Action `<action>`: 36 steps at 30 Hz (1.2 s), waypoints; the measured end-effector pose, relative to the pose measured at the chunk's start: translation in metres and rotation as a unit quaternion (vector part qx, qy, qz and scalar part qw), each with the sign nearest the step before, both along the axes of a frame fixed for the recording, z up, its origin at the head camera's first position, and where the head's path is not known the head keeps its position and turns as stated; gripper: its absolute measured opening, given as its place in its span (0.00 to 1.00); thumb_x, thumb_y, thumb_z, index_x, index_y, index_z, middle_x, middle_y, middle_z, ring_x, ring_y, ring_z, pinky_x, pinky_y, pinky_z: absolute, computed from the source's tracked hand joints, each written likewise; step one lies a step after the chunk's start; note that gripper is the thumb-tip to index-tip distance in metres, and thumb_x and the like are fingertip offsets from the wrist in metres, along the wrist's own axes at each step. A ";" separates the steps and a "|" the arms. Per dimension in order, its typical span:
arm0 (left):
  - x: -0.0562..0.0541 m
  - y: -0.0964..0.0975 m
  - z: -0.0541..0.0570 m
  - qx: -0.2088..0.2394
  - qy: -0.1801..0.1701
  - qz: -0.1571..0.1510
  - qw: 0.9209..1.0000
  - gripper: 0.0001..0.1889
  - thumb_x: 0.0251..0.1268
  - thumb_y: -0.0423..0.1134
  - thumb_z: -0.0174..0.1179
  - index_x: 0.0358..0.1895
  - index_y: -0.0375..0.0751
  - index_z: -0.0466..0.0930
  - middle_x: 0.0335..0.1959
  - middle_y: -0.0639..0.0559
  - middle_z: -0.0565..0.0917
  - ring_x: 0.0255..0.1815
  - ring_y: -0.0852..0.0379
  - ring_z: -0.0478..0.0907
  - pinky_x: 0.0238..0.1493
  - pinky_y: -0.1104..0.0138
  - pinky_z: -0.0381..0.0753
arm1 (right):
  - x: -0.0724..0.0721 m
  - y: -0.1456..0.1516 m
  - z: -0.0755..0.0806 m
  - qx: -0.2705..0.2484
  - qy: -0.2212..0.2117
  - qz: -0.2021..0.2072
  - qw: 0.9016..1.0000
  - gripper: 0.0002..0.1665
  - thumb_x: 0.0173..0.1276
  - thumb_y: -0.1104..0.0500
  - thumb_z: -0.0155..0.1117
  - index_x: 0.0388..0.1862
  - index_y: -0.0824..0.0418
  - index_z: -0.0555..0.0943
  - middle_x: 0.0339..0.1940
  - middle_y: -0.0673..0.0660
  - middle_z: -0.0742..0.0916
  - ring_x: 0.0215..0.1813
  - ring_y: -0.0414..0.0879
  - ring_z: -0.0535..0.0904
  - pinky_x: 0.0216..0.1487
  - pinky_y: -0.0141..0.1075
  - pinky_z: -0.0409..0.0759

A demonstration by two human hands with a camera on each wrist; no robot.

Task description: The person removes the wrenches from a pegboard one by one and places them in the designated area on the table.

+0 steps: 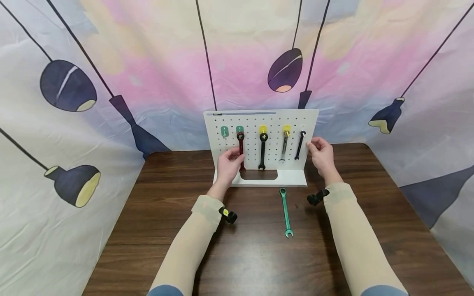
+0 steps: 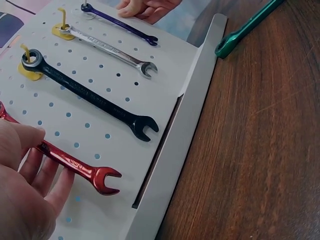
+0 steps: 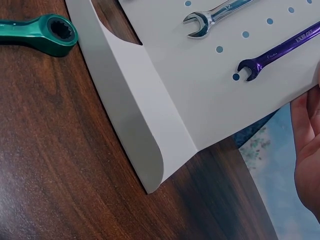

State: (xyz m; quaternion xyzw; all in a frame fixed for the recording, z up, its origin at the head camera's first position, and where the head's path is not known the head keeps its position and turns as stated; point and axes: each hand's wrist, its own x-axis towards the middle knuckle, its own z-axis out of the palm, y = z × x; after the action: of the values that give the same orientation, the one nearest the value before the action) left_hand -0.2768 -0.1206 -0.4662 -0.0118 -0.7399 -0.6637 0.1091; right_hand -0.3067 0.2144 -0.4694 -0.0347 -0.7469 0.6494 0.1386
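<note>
A white pegboard (image 1: 272, 156) stands upright on the table, with wrenches hanging from its hooks. My left hand (image 1: 228, 165) pinches a red wrench (image 2: 75, 164) between thumb and fingers, in front of the board's left part; its ring end is at the second hook from the left. At the board's right edge, my right hand (image 1: 321, 155) holds that edge with thumb and fingers. Between the hands hang a black wrench (image 2: 90, 95), a silver wrench (image 2: 107, 49) and a small purple wrench (image 2: 120, 22). A green wrench (image 1: 286, 213) lies on the table in front of the board.
The leftmost hook, on a green base (image 1: 224, 131), carries no wrench. The dark wooden table (image 1: 166, 222) reaches back to a painted cloth (image 1: 159, 53) hung behind the board. A cutout in the board's foot (image 1: 292, 179) shows the table through it.
</note>
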 end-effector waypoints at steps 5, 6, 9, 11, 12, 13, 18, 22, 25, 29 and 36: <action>0.000 0.004 0.001 -0.006 0.004 -0.002 1.000 0.10 0.72 0.29 0.70 0.53 0.33 0.87 0.46 0.44 0.87 0.46 0.53 0.80 0.50 0.66 0.81 | 0.000 0.001 0.001 -0.010 0.000 0.001 1.000 0.15 0.82 0.59 0.65 0.55 0.71 0.81 0.36 0.46 0.82 0.44 0.39 0.78 0.55 0.41 0.85; -0.001 0.004 0.001 -0.006 0.005 -0.003 1.000 0.10 0.72 0.29 0.70 0.53 0.33 0.87 0.46 0.44 0.87 0.47 0.52 0.80 0.51 0.65 0.82 | -0.001 0.001 0.001 -0.013 0.002 0.003 1.000 0.14 0.82 0.59 0.65 0.54 0.71 0.81 0.36 0.46 0.82 0.43 0.39 0.78 0.55 0.41 0.85; 0.001 0.004 0.000 -0.006 0.006 -0.007 1.000 0.10 0.73 0.29 0.69 0.54 0.33 0.86 0.47 0.43 0.87 0.48 0.51 0.81 0.53 0.64 0.83 | 0.000 0.001 0.000 -0.015 0.007 0.002 1.000 0.11 0.82 0.60 0.65 0.51 0.69 0.82 0.35 0.45 0.82 0.42 0.38 0.78 0.52 0.37 0.85; 0.002 0.003 -0.001 -0.007 0.004 -0.009 1.000 0.11 0.73 0.29 0.69 0.55 0.34 0.86 0.48 0.43 0.88 0.49 0.51 0.81 0.54 0.63 0.83 | 0.000 0.000 0.000 -0.018 0.007 -0.001 1.000 0.08 0.81 0.60 0.66 0.48 0.66 0.82 0.35 0.46 0.83 0.42 0.38 0.78 0.48 0.32 0.84; 0.002 0.003 -0.001 -0.007 0.003 -0.009 1.000 0.11 0.73 0.29 0.69 0.55 0.34 0.86 0.49 0.42 0.88 0.49 0.51 0.81 0.54 0.63 0.83 | 0.001 0.000 0.000 -0.019 0.007 -0.001 1.000 0.06 0.81 0.61 0.66 0.47 0.65 0.82 0.34 0.46 0.82 0.42 0.38 0.78 0.46 0.30 0.83; 0.002 0.002 -0.001 -0.007 0.003 -0.010 1.000 0.11 0.74 0.30 0.68 0.55 0.34 0.86 0.49 0.42 0.88 0.50 0.51 0.81 0.55 0.62 0.83 | 0.001 0.000 0.000 -0.018 0.006 -0.001 1.000 0.06 0.81 0.61 0.66 0.47 0.64 0.82 0.34 0.46 0.82 0.42 0.38 0.78 0.45 0.28 0.83; 0.003 0.000 0.000 -0.009 0.003 -0.015 1.000 0.13 0.74 0.30 0.69 0.58 0.33 0.86 0.51 0.41 0.88 0.51 0.49 0.82 0.55 0.62 0.83 | 0.002 -0.001 0.003 -0.020 0.011 0.001 1.000 0.08 0.81 0.62 0.66 0.48 0.67 0.82 0.34 0.46 0.83 0.42 0.39 0.78 0.46 0.28 0.83; 0.004 -0.002 0.000 -0.010 -0.005 -0.016 1.000 0.15 0.73 0.31 0.70 0.59 0.35 0.86 0.52 0.42 0.88 0.50 0.51 0.82 0.53 0.64 0.84 | 0.002 -0.002 0.003 -0.019 0.012 0.000 1.000 0.09 0.81 0.62 0.66 0.49 0.69 0.81 0.34 0.45 0.83 0.42 0.39 0.78 0.50 0.33 0.85; 0.005 -0.004 -0.001 -0.010 -0.011 -0.013 1.000 0.15 0.73 0.31 0.71 0.60 0.36 0.87 0.51 0.44 0.88 0.49 0.53 0.82 0.51 0.66 0.85 | 0.002 -0.001 0.002 -0.016 0.015 0.000 1.000 0.09 0.81 0.61 0.66 0.48 0.68 0.81 0.33 0.45 0.83 0.42 0.39 0.78 0.52 0.35 0.86; 0.006 -0.005 -0.001 -0.009 -0.007 -0.015 1.000 0.15 0.72 0.32 0.71 0.59 0.36 0.88 0.49 0.44 0.89 0.47 0.54 0.82 0.48 0.68 0.86 | 0.001 -0.001 0.001 -0.017 0.019 0.000 1.000 0.06 0.81 0.62 0.67 0.46 0.65 0.81 0.33 0.45 0.83 0.42 0.39 0.78 0.51 0.35 0.86; 0.007 -0.007 0.001 -0.014 -0.007 -0.016 1.000 0.15 0.72 0.32 0.71 0.59 0.35 0.88 0.47 0.44 0.89 0.44 0.56 0.81 0.43 0.71 0.83 | 0.002 -0.001 0.003 -0.022 0.017 -0.001 1.000 0.05 0.80 0.62 0.67 0.45 0.64 0.82 0.33 0.45 0.83 0.42 0.41 0.78 0.50 0.37 0.86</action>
State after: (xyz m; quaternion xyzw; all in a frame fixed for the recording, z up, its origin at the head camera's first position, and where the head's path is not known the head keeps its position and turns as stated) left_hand -0.2697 -0.1276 -0.4652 -0.0205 -0.7498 -0.6548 0.0928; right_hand -0.3050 0.2133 -0.4666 -0.0276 -0.7301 0.6658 0.1511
